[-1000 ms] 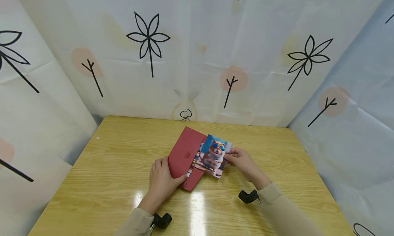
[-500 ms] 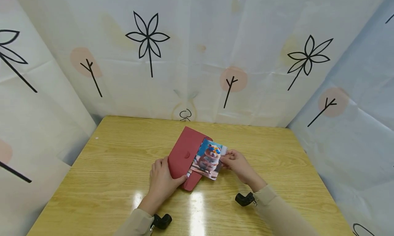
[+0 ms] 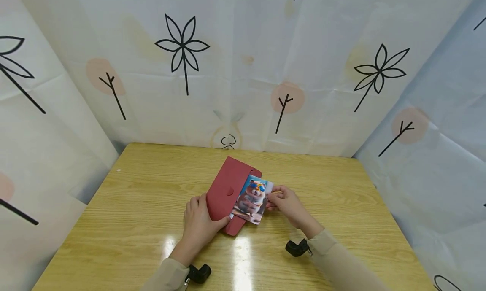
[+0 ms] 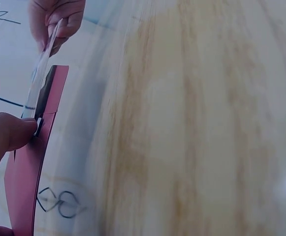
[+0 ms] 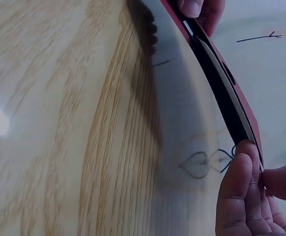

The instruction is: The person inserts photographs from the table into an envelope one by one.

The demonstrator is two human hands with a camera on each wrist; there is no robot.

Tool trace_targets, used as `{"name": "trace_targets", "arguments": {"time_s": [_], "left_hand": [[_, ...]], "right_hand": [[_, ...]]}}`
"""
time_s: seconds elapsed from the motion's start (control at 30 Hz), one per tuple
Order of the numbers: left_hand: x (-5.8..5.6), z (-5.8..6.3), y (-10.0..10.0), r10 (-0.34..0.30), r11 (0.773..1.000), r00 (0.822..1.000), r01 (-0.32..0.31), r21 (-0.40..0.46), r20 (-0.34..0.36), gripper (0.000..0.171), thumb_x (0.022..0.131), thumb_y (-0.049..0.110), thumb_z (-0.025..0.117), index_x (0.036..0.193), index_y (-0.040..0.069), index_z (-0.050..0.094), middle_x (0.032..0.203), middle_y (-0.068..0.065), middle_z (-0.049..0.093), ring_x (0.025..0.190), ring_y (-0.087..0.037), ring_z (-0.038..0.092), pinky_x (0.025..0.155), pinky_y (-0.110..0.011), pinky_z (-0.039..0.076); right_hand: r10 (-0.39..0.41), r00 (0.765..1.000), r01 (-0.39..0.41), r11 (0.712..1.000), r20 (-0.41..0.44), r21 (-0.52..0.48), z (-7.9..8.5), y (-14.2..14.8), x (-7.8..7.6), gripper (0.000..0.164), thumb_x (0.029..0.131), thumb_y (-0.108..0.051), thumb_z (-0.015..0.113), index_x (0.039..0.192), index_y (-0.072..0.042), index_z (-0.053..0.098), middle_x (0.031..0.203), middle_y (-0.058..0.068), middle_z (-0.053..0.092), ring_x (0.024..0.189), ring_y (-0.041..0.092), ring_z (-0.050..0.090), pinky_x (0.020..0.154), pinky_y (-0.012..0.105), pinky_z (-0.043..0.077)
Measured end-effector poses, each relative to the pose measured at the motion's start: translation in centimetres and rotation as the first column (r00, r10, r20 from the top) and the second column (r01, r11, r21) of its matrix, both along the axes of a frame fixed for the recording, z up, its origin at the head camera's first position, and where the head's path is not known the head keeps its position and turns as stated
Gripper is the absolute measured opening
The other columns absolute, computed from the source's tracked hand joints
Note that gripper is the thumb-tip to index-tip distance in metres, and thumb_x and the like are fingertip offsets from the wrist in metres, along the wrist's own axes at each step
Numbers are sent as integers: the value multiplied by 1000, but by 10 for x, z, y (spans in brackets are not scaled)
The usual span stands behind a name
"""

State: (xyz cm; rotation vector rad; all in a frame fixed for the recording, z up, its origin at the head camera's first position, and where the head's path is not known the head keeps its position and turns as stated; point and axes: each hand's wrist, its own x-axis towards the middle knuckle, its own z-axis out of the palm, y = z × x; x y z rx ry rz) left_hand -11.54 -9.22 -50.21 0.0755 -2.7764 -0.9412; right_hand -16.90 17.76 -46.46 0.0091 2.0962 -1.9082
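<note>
The photo card [image 3: 252, 199] is partway into the red envelope [image 3: 229, 192]: judging by how it lies, its left edge is tucked under the envelope's open side while most of the picture is outside, so the sliding-in looks begun but far from finished, and the flap has not been closed. The right hand [image 3: 285, 203] pinches the card's right edge between thumb and fingers, and the right wrist view shows those fingers [image 5: 241, 187] curled tight on the thin edge. The left hand [image 3: 199, 222] lies on the envelope's near left part, its thumb [image 4: 7, 132] pressing at the opening, its fingers fairly flat and holding the envelope down on the table [image 3: 144, 211]. The card shows a cartoon hamster in bright sunglasses against blue; it looks glossy and a little bowed in the left wrist view. The envelope is plain dark red, lying at a slant near the middle of the light wooden table, with a small round closure on its face. Patterned white sheets [image 3: 235, 67] hang round the table.
</note>
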Motion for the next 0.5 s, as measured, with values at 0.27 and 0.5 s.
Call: {"name": "trace_targets", "arguments": {"time_s": [0.27, 0.5], "left_hand": [[1, -1, 0, -5, 1000, 1000, 5, -2, -13, 103, 63, 55, 84, 136, -5, 43, 121, -20, 45, 108, -35, 40, 90, -50, 36], [2, 1, 1, -14, 1000, 1000, 14, 7, -18, 104, 62, 55, 84, 136, -5, 43, 120, -20, 44, 108, -35, 40, 91, -49, 35]], "right_hand": [[-3, 999, 3, 1000, -42, -14, -3, -20, 1, 30, 96, -2, 55, 123, 6, 44, 94, 19, 66, 78, 27, 64, 81, 52, 52], [-98, 990, 95, 995, -102, -32, -4, -40, 2, 34, 93, 3, 56, 124, 7, 44, 89, 23, 65, 70, 26, 65, 72, 49, 55]]}}
